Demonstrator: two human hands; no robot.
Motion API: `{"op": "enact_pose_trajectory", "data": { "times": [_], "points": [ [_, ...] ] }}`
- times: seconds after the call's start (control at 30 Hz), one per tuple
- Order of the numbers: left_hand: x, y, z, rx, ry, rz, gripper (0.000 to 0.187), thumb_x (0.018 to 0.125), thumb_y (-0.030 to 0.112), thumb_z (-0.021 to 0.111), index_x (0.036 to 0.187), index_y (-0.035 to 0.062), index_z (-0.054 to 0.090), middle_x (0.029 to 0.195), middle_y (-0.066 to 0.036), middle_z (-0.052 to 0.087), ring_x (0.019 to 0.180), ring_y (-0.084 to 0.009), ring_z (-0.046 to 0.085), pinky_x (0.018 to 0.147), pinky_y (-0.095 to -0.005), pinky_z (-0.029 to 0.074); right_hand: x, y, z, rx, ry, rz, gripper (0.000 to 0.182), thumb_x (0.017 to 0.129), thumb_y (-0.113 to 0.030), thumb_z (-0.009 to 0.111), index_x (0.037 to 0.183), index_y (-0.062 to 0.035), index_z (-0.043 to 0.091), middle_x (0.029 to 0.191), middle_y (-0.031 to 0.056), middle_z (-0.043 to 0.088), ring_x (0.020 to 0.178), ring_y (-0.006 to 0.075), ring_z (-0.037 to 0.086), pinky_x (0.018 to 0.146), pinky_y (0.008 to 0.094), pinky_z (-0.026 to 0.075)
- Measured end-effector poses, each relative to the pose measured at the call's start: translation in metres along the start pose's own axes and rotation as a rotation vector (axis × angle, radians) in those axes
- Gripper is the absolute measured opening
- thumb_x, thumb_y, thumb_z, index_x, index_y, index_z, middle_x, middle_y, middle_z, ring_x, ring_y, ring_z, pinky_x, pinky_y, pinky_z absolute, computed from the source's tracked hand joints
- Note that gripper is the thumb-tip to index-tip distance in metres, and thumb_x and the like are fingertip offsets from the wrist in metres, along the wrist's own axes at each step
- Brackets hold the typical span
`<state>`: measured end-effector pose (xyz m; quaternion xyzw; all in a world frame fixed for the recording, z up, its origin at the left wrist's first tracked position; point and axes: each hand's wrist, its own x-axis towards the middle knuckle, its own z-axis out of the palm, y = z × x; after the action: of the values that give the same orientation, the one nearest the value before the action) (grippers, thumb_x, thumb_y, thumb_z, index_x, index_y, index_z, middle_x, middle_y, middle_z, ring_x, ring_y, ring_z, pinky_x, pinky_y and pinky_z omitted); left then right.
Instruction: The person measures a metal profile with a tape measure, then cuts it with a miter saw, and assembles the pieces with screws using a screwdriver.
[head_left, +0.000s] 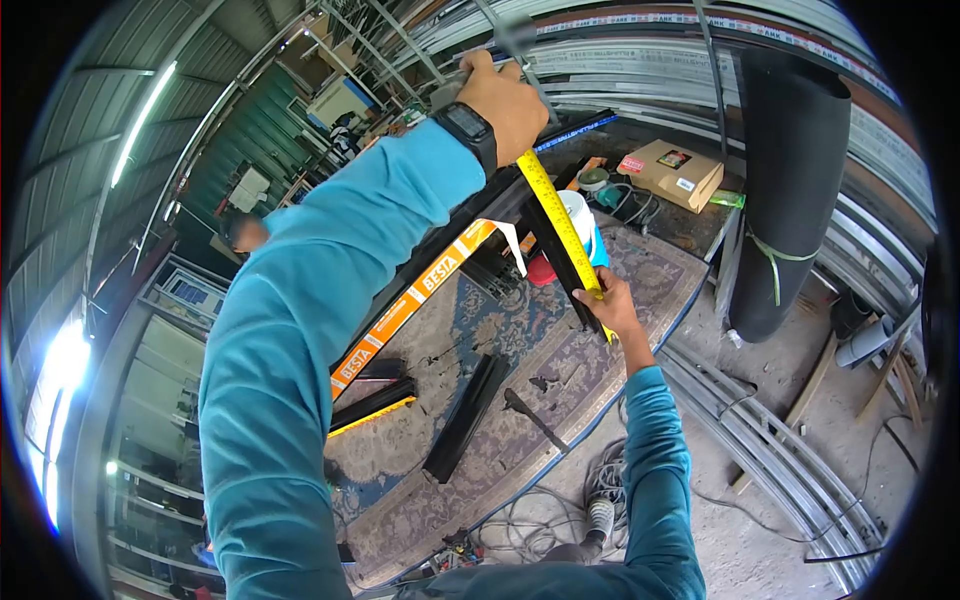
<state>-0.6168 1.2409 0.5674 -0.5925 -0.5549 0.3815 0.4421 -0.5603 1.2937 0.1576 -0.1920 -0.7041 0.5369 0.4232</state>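
A yellow tape measure is stretched along a black metal profile. My left hand, with a black watch at the wrist, is closed at the tape's far end; its case is hidden. My right hand pinches the near end of the blade against the profile's end. Joining the profile near my left hand is a long black bar with orange BESTA labels. A white angled strip hangs by their corner.
A patterned rug lies below, with a loose black profile on it. A cardboard box and a white bucket stand beyond. To the right are a black roll and long metal bars. Cables coil near my foot.
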Motion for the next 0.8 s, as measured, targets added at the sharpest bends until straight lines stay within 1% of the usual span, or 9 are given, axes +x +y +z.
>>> {"op": "enact_pose_trajectory", "data": {
  "times": [0.17,0.27,0.3,0.33,0.4,0.47,0.53,0.77,0.8],
  "points": [
    [-0.004,0.003,0.008,-0.172,0.101,0.047,0.009,0.078,0.029,0.070,0.081,0.0217,0.074,0.084,0.002,0.070,0.098,-0.0245,0.062,0.082,-0.0613,0.042,-0.004,-0.028,0.001,0.006,-0.012,0.065,0.051,0.084,-0.033,0.082,0.118,0.0003,0.064,0.104,0.0134,0.071,0.095,0.0233,0.067,0.086,0.0368,0.051],
    [-0.004,0.021,0.000,-0.059,-0.045,0.044,0.047,0.099,0.058,0.042,0.082,0.0211,0.066,0.075,0.004,0.063,0.073,-0.0238,0.061,0.072,-0.0429,0.049,0.011,0.014,-0.007,0.544,-0.113,0.314,0.075,0.102,-0.064,0.040,0.144,-0.0031,0.052,0.135,0.0067,0.060,0.121,0.0207,0.054,0.106,0.0352,0.038],
    [0.018,0.033,0.021,-0.177,-0.056,0.121,0.032,0.093,0.046,0.054,0.089,0.0201,0.072,0.083,-0.002,0.069,0.080,-0.0277,0.066,0.072,-0.0555,0.046,0.012,-0.035,-0.022,0.695,-0.137,0.322,0.088,0.101,-0.073,0.030,0.151,-0.0023,0.046,0.142,0.0062,0.056,0.127,0.0192,0.050,0.110,0.0351,0.033],
    [0.044,0.047,0.046,-0.297,-0.077,0.196,0.021,0.087,0.033,0.067,0.096,0.0190,0.079,0.091,-0.007,0.076,0.087,-0.0316,0.070,0.071,-0.0680,0.044,0.026,-0.027,-0.036,0.686,-0.196,0.348,0.086,0.102,-0.071,0.031,0.151,-0.0019,0.045,0.142,0.0057,0.056,0.127,0.0195,0.050,0.109,0.0348,0.034],
    [0.045,0.046,0.086,-0.392,-0.061,0.294,0.019,0.085,0.032,0.066,0.091,0.0207,0.079,0.087,-0.005,0.076,0.082,-0.0299,0.072,0.062,-0.0658,0.046,0.051,-0.013,-0.057,0.621,-0.287,0.352,0.082,0.104,-0.066,0.032,0.151,-0.0009,0.044,0.140,0.0053,0.057,0.125,0.0197,0.051,0.107,0.0342,0.035],
    [-0.012,0.044,0.042,-0.397,-0.005,0.306,0.017,0.083,0.031,0.067,0.090,0.0203,0.079,0.087,-0.005,0.076,0.083,-0.0295,0.072,0.063,-0.0649,0.048,0.056,-0.030,-0.055,0.520,-0.190,0.389,0.077,0.101,-0.070,0.038,0.145,-0.0070,0.051,0.111,0.0034,0.060,0.094,0.0146,0.056,0.084,0.0324,0.046],
    [-0.056,0.050,0.012,-0.379,0.031,0.295,0.018,0.084,0.032,0.066,0.091,0.0197,0.078,0.087,-0.005,0.075,0.084,-0.0271,0.071,0.065,-0.0605,0.049,0.075,0.020,-0.071,0.489,-0.236,0.329,0.076,0.107,-0.059,0.032,0.154,0.0004,0.038,0.155,0.0093,0.043,0.144,0.0208,0.036,0.119,0.0317,0.023],
    [-0.218,0.144,-0.060,-0.513,-0.037,0.183,0.022,0.087,0.034,0.064,0.097,0.0174,0.074,0.090,-0.005,0.074,0.086,-0.0187,0.069,0.070,-0.0451,0.055,0.085,0.011,-0.060,0.501,-0.195,0.354,0.078,0.106,-0.062,0.032,0.158,-0.0041,0.032,0.159,0.0117,0.038,0.149,0.0261,0.031,0.122,0.0427,0.019],
    [-0.236,0.180,-0.051,-0.643,-0.098,0.148,0.017,0.083,0.029,0.065,0.089,0.0174,0.076,0.088,-0.004,0.074,0.084,-0.0253,0.069,0.072,-0.0551,0.051,0.084,0.006,-0.054,0.484,-0.192,0.327,0.078,0.106,-0.062,0.032,0.158,-0.0048,0.031,0.160,0.0121,0.037,0.149,0.0268,0.031,0.122,0.0443,0.018]
  ]
}}
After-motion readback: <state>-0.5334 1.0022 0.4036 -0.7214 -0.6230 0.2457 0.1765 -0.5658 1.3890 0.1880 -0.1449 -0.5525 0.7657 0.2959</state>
